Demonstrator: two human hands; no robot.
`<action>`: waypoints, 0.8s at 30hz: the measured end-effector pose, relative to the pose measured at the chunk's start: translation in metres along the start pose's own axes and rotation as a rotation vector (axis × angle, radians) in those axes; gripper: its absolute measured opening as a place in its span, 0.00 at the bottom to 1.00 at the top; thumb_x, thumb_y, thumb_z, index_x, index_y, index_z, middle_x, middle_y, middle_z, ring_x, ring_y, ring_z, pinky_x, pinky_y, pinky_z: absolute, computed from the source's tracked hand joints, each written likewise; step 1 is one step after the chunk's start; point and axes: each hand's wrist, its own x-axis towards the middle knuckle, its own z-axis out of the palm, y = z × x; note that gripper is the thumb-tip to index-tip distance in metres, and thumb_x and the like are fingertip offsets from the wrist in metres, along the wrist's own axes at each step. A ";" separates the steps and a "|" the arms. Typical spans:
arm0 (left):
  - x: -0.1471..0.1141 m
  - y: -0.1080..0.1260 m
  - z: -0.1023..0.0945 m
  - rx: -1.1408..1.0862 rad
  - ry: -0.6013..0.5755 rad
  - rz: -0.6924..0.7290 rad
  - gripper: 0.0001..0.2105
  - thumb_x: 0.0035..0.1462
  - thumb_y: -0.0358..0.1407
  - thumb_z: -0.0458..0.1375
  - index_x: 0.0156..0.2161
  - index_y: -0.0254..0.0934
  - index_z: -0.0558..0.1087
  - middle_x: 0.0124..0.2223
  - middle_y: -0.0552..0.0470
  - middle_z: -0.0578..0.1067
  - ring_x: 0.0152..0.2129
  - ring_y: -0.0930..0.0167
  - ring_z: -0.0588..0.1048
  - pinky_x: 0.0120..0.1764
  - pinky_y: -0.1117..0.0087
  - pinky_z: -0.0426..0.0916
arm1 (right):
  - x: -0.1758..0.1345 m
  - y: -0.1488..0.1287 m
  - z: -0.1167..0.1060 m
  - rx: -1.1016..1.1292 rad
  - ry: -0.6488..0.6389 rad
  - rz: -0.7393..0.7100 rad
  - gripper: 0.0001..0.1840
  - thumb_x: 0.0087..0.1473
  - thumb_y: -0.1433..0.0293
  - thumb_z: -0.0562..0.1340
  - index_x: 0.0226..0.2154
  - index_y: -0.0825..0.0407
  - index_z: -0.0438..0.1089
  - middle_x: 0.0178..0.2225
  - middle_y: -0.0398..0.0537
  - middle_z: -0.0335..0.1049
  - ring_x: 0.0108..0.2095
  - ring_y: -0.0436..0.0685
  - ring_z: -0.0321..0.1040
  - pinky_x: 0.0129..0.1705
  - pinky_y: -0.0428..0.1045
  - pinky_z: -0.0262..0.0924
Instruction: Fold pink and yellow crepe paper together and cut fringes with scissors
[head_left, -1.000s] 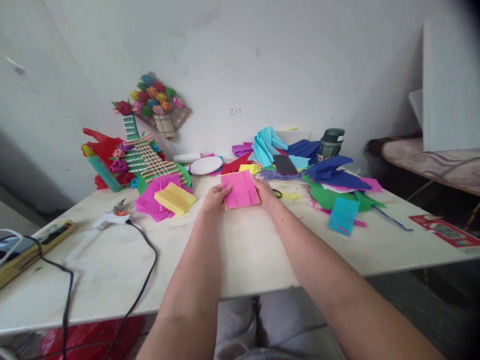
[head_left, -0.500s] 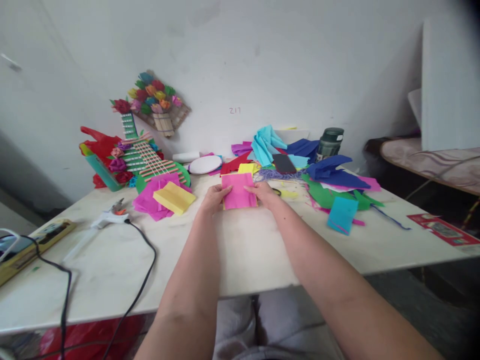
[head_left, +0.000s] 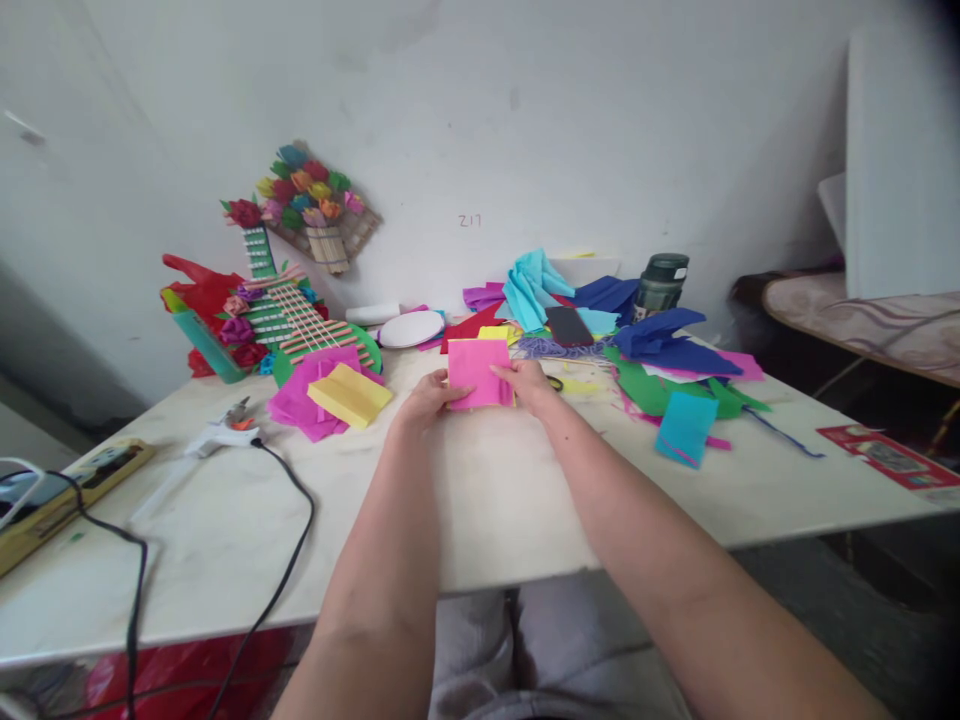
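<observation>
A square of pink crepe paper (head_left: pixel 478 365) is held up over the middle of the table, with a thin yellow edge showing along its bottom. My left hand (head_left: pixel 429 396) grips its lower left side, thumb on the front face. My right hand (head_left: pixel 531 384) pinches the right side, thumb also in front; the paper creases near it. The fingers behind the sheet are hidden. Just beyond lie a yellow paper piece (head_left: pixel 496 335) and a dark phone (head_left: pixel 568 326). Part of a black loop (head_left: pixel 555 383) shows beside my right hand.
To the left are a hot glue gun (head_left: pixel 225 432) with its cord, a power strip (head_left: pixel 75 490) and folded yellow paper (head_left: pixel 350 394). A flower-decorated paper guitar (head_left: pixel 300 320) leans behind. At right are blue crepe paper (head_left: pixel 675 343), a turquoise piece (head_left: pixel 686 428) and a dark bottle (head_left: pixel 660 285).
The pink paper has shifted slightly up and tilted. My left thumb is lower on it, and the right thumb now presses a crease. Yellow no longer shows along its sides.
</observation>
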 end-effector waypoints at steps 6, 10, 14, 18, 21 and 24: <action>0.001 0.000 -0.005 0.127 0.050 -0.070 0.15 0.31 0.35 0.70 0.28 0.29 0.74 0.20 0.52 0.72 0.13 0.76 0.69 0.19 0.76 0.65 | -0.001 -0.002 0.002 0.001 0.043 -0.025 0.15 0.32 0.62 0.69 0.23 0.55 0.72 0.18 0.41 0.70 0.22 0.52 0.68 0.27 0.47 0.63; 0.003 -0.002 -0.006 0.067 0.078 -0.062 0.17 0.32 0.36 0.69 0.31 0.31 0.74 0.26 0.49 0.75 0.19 0.73 0.72 0.23 0.74 0.68 | -0.007 -0.007 0.006 0.072 0.033 0.038 0.14 0.32 0.63 0.69 0.24 0.55 0.72 0.20 0.43 0.72 0.21 0.52 0.68 0.24 0.46 0.63; 0.007 -0.004 -0.002 -0.046 0.149 0.012 0.16 0.33 0.37 0.69 0.30 0.32 0.72 0.26 0.52 0.74 0.20 0.75 0.72 0.24 0.75 0.67 | -0.009 -0.008 0.011 0.174 0.048 0.095 0.13 0.34 0.64 0.69 0.24 0.55 0.72 0.20 0.44 0.72 0.22 0.53 0.69 0.24 0.48 0.64; 0.008 -0.003 0.004 -0.092 0.194 0.022 0.14 0.34 0.35 0.68 0.27 0.32 0.71 0.24 0.54 0.72 0.18 0.77 0.69 0.23 0.77 0.65 | -0.008 -0.007 0.013 0.226 0.143 0.110 0.13 0.35 0.65 0.68 0.26 0.54 0.71 0.22 0.44 0.73 0.22 0.53 0.69 0.22 0.47 0.64; 0.008 -0.002 0.007 -0.202 0.192 0.019 0.12 0.38 0.36 0.67 0.27 0.32 0.70 0.26 0.52 0.73 0.21 0.75 0.71 0.28 0.73 0.69 | -0.007 -0.009 0.014 0.262 0.200 0.114 0.14 0.34 0.65 0.67 0.27 0.54 0.71 0.22 0.44 0.72 0.21 0.52 0.68 0.20 0.45 0.63; 0.009 -0.003 0.013 -0.373 0.105 0.033 0.11 0.44 0.37 0.63 0.34 0.34 0.72 0.34 0.50 0.75 0.31 0.72 0.74 0.37 0.70 0.70 | -0.008 -0.011 0.015 0.283 0.244 0.106 0.13 0.35 0.65 0.67 0.26 0.55 0.70 0.23 0.45 0.72 0.21 0.51 0.68 0.21 0.45 0.63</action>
